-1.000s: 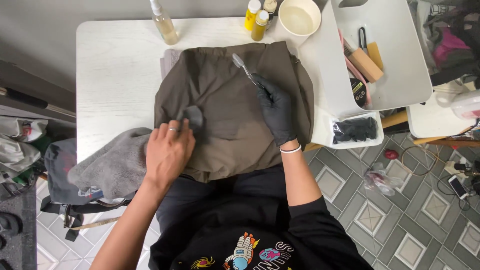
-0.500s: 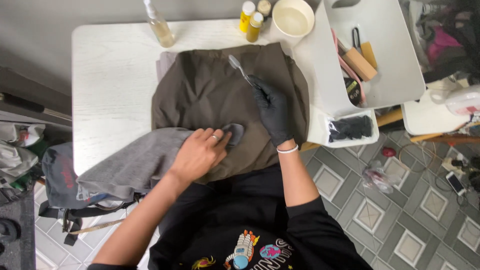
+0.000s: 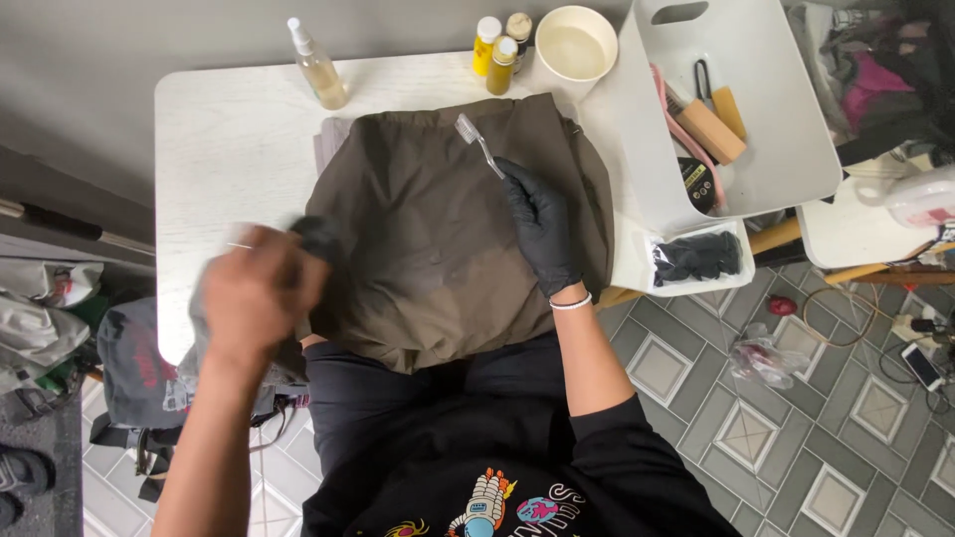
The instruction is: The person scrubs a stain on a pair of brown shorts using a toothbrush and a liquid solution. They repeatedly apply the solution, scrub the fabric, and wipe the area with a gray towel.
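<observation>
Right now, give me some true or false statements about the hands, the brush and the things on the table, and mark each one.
1. The right hand wears a black glove and holds a toothbrush. True.
2. The left hand is gloved as well. False: it is bare, blurred, on a grey cloth.
3. The brown garment hangs off a hook. False: it lies flat on the white table.
4. A spray bottle stands at the table's far edge. True.
5. The bowl is black. False: it is cream-white.
</observation>
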